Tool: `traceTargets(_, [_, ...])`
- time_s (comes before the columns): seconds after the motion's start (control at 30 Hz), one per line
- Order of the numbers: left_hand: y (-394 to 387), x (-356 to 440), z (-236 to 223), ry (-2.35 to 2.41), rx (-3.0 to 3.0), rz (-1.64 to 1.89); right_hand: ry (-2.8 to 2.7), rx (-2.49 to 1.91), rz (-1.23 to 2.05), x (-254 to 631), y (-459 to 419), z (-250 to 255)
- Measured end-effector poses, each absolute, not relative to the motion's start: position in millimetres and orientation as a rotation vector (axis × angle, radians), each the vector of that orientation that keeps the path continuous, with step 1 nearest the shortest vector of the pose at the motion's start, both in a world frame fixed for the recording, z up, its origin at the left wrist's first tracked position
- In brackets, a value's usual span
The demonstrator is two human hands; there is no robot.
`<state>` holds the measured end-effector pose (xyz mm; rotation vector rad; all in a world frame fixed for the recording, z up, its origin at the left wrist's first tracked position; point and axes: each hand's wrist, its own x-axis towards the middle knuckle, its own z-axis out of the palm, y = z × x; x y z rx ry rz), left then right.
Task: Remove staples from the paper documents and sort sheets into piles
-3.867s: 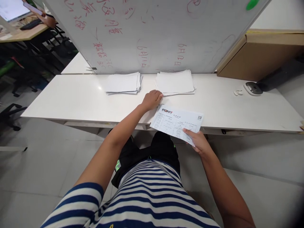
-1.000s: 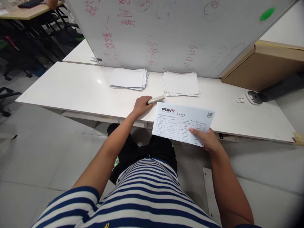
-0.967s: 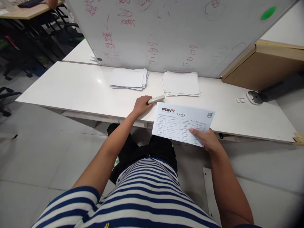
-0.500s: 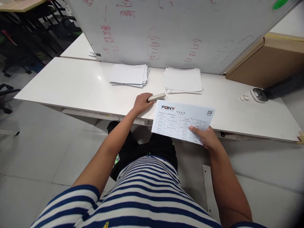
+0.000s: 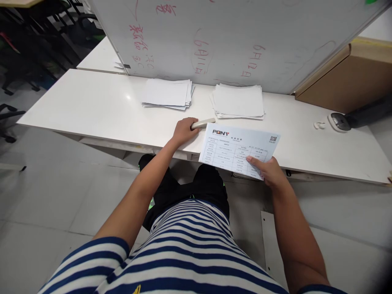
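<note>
My left hand (image 5: 184, 131) is closed round the rear of a beige stapler (image 5: 203, 123) at the front part of the white table. The stapler's front end points right, and its lower part is partly hidden by paper. My right hand (image 5: 271, 170) grips the lower right corner of a printed paper sheet (image 5: 226, 149), thumb on top, fingers underneath. The sheet bears a PONY logo and a table of text, and it hangs tilted over the table edge. Its upper left corner is at the stapler's front. Whether several sheets lie together I cannot tell.
Two stacks of white paper, a left stack (image 5: 167, 93) and a right stack (image 5: 239, 101), lie on the table (image 5: 92, 102) before a whiteboard (image 5: 226, 41). At the right are a cardboard box (image 5: 346, 77), a computer mouse (image 5: 339, 121) and a small white object (image 5: 319, 125).
Earlier, my left hand was at the table beside the sheet; the stapler now shows in it. The sheet has moved slightly up and right over the last second. The view has shifted a little.
</note>
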<state>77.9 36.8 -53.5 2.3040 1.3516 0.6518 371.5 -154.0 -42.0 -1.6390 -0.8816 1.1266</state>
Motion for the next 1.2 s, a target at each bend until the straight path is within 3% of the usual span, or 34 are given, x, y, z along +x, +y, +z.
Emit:
traceTargets(0.23, [38.4,76.9,-54.3,1.338,2.345,0.632,-0.902,-1.669,0.783,399.6,-73.6,-27.3])
traceTargets(0.47, [40.5,77.5,-54.5,1.356,2.319,0.621,-0.954,-1.639,0.780,408.1,35.7,-4.4])
traceTargets(0.6, [41.5,77.0,-53.6,1.368,2.278,0.609,-1.139,-1.986,0.647,411.8,65.8,-7.3])
traceTargets(0.8, [42.6,76.3,-53.9,1.357,2.254,0.625,-1.441,-2.462,0.199,397.7,77.7,-21.7])
traceTargets(1.03, [43.3,77.1,-53.9,1.348,2.291,0.639,-1.367,-2.328,-0.155,385.5,56.5,-40.2])
traceTargets(1.2, [36.2,77.0,-48.4,1.323,2.274,0.636,-1.615,-2.095,-0.062,375.5,3.5,-65.9])
